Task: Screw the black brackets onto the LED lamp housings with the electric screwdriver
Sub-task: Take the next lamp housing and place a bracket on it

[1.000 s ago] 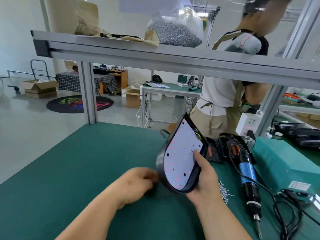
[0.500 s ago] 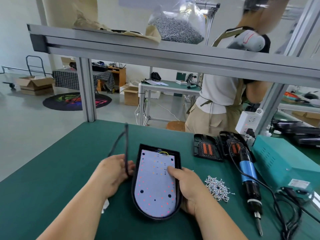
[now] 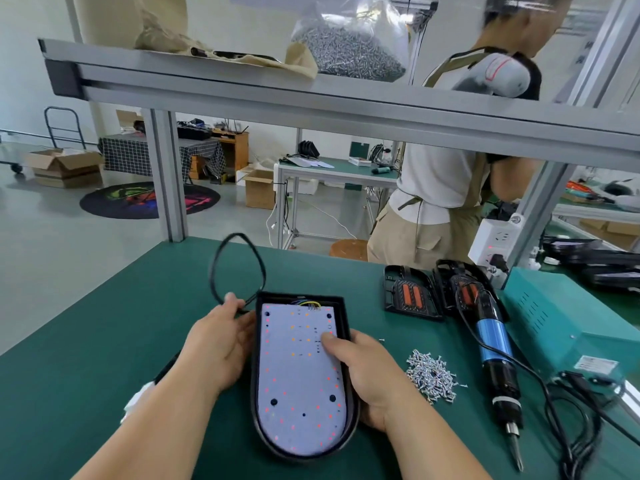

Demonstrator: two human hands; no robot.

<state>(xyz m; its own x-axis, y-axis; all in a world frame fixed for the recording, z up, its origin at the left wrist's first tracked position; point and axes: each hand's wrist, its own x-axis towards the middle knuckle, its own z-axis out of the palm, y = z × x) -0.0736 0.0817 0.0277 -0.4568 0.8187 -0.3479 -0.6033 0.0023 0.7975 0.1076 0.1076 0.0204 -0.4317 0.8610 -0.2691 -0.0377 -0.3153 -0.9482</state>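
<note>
An LED lamp housing (image 3: 300,375), black-rimmed with a white board of red and orange dots, lies flat on the green table (image 3: 86,341) in front of me. My right hand (image 3: 363,372) grips its right edge, thumb pressed on the board. My left hand (image 3: 221,344) rests against its left edge and pinches the black rubber ring (image 3: 235,268), which loops up beyond the housing. Two black brackets with orange inserts (image 3: 412,292) lie at the right. The blue-bodied electric screwdriver (image 3: 495,348) lies beside them, tip toward me. A pile of small screws (image 3: 431,375) sits between housing and screwdriver.
A teal power box (image 3: 568,323) and tangled black cables (image 3: 571,427) fill the right edge. An aluminium shelf (image 3: 311,102) with a bag of screws (image 3: 349,50) spans overhead. A person (image 3: 446,168) stands behind the bench. More lamp housings (image 3: 595,261) lie far right.
The housing went from tilted upright in my right hand to lying flat on the table. My left hand picked up the black ring, now held beside the housing's top left corner.
</note>
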